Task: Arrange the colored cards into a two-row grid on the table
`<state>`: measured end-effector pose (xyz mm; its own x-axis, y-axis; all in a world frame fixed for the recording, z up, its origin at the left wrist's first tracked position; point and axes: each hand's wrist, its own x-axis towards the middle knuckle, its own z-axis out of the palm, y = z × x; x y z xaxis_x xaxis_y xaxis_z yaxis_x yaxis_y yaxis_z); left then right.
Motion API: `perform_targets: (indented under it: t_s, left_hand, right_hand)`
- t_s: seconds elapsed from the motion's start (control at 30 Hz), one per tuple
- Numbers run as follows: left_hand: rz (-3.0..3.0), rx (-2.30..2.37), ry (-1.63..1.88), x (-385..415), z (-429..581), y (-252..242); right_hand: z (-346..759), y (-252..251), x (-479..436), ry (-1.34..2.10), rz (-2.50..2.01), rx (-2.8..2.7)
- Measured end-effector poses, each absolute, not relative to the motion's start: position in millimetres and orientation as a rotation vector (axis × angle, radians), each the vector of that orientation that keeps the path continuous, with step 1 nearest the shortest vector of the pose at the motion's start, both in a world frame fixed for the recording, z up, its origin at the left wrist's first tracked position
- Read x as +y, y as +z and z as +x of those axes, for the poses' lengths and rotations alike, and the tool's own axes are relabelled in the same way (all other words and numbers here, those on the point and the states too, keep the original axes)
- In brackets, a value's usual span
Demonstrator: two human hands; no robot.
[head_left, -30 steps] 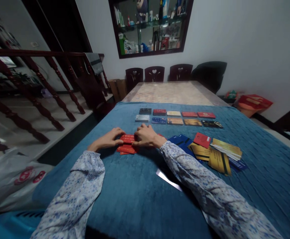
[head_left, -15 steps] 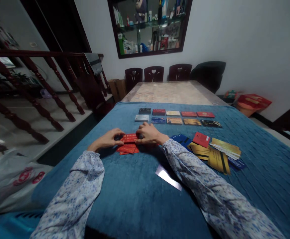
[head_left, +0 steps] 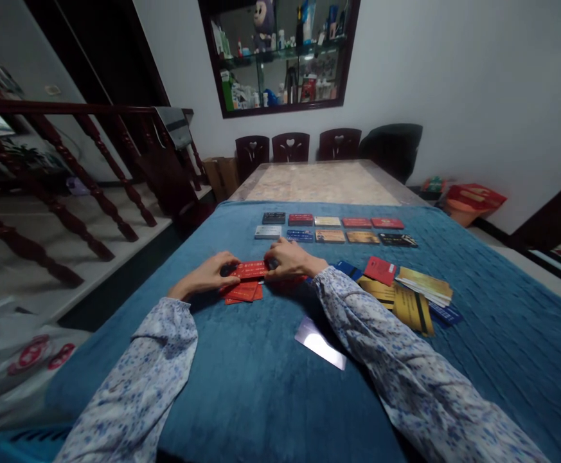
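A small stack of red cards (head_left: 251, 269) is gripped at its two ends. My left hand (head_left: 211, 271) is closed on the left end, and my right hand (head_left: 290, 260) pinches the right end. Below the stack, loose red cards (head_left: 242, 292) lie overlapping on the blue cloth (head_left: 241, 373). More red shows beneath my right hand, mostly hidden by it. A shiny pale card (head_left: 319, 343) lies alone on the cloth beside my right sleeve.
Two rows of card stacks (head_left: 329, 236) stand farther back on the cloth. Right of my right forearm is a loose pile of gold cards (head_left: 412, 310), with blue ones and a red card (head_left: 380, 270). A white plastic bag (head_left: 15, 366) sits at the left.
The whole view has shifted slightly, so the scene sits a little farther left. Both hands keep their hold on the red stack, which appears slightly tilted now.
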<state>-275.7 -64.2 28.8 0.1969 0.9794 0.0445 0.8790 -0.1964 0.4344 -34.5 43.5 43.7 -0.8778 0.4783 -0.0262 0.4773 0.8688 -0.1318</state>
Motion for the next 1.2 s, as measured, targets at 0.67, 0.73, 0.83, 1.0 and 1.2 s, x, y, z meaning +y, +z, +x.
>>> perform_targets:
  t_s: [0.67, 0.73, 0.83, 1.0, 1.2]
  left_hand:
    - [2.291, 1.715, 0.392, -37, -243, 20]
    - [2.303, 1.730, 0.370, -35, -235, 21]
    - [2.315, 1.746, 0.343, -29, -224, 22]
    - [2.338, 1.729, 0.307, -14, -207, 24]
    - [2.390, 1.752, 0.281, 5, -189, 24]
  right_hand:
    - [4, 51, 53, 0.056, -0.844, -3.066]
    - [9, 50, 56, 0.035, -0.839, -3.075]
    - [17, 47, 62, -0.005, -0.833, -3.075]
    - [32, 46, 71, -0.052, -0.856, -3.057]
    - [51, 44, 82, -0.078, -0.884, -3.025]
